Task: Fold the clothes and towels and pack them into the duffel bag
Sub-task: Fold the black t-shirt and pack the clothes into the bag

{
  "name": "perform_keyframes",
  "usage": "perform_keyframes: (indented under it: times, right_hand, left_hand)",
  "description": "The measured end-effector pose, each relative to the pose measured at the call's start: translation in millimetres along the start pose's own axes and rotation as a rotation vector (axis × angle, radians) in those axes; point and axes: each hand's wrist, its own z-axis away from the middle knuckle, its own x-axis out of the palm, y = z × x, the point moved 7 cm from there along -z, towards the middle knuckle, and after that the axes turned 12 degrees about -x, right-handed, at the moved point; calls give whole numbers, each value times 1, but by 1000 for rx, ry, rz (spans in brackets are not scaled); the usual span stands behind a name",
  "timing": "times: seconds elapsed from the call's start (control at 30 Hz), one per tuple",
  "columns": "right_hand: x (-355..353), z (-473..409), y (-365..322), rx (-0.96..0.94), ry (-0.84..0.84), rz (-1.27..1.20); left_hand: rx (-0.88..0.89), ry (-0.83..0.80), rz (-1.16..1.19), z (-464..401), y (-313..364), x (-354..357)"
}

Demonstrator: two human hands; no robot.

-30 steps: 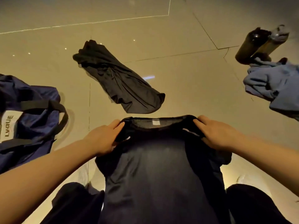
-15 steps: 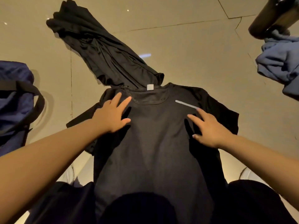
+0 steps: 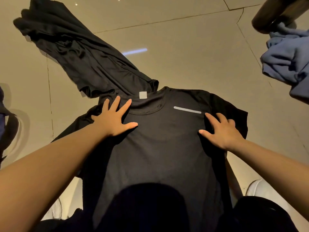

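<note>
Both the left hand (image 3: 115, 122) and right hand (image 3: 222, 131) press flat, fingers spread, on the black T-shirt (image 3: 158, 148) at frame centre. Nothing looks folded yet: a black garment (image 3: 80, 54) upper left and blue cloth (image 3: 287, 57) upper right lie loose, the duffel bag (image 3: 3, 124) barely showing at the left edge

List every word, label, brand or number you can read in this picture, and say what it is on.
No text can be read.
Neck tag inside the collar of the black T-shirt: a plain grey square, with no lettering that shows.
Grey bar on the T-shirt's chest: a stripe, not letters.
</note>
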Motion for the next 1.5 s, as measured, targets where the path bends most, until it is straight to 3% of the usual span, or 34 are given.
perform_keyframes:
  times: [0.37, 0.53, 0.67, 0.8, 0.87, 0.93, 1.17, 1.33, 1.4, 1.5]
  right_hand:
    - [-34, -33, 11, -58, 78, -40]
    - [-43, -28, 26, -26, 245, -93]
    - [-37, -18, 61, 89, 187, -125]
    - [-24, 5, 92, 171, 152, -149]
    - [-26, 21, 102, 203, 252, -148]
    - [-24, 34, 111, 267, 305, -184]
    - [19, 53, 125, 668, 408, -839]
    - [6, 56, 130, 657, 534, -1200]
    - [-2, 57, 131, 554, 557, -1100]
    - [-19, 62, 103, 273, 570, -572]
  left_hand:
    - [-25, -61, -148, -58, 20, -36]
    - [-37, -31, -115, -48, 23, -35]
    - [-46, 101, -160, -13, 34, -15]
    - [183, 328, -224, 23, 57, 10]
    - [303, 316, -286, 37, 69, 25]
    - [340, 199, -349, 45, 76, 43]
    - [237, -25, -406, 46, 79, 52]
    - [206, 42, -286, 53, 80, 55]
    - [190, 94, -174, 59, 76, 59]
    - [225, 144, -79, 66, 67, 63]
